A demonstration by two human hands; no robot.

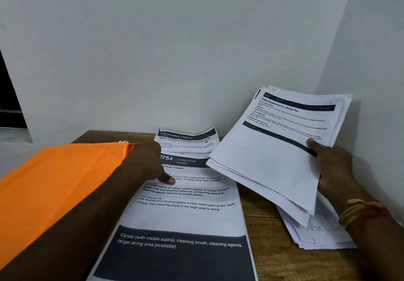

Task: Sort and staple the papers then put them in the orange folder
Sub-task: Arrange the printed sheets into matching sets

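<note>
The left hand (150,162) shows only its back, so most of its fingers are hidden. Its forearm covers the right edge of the orange folder (54,182), which runs off the left side of the frame. The Clean Carpet sheet (185,215) is cut off at the bottom, and its top overlaps a crumpled Dressing Table sheet (188,140) at centre. The print on the lower pile (317,232) at lower right is too blurred to read.

One straight fingertip of the left hand presses down on the Clean Carpet sheet, and the hand grips nothing that shows. The right hand (334,167) grips a thick stack of papers (273,149), raised and tilted above the lower pile. Its thumb is clamped on top and its other fingers are out of sight beneath. A thread band (358,213) circles that wrist.

The folder lies at left, just beside the Clean Carpet sheet. The wooden table (262,226) meets the wall at centre and at right. Bare wood shows in a strip between the sheet and the lower pile
</note>
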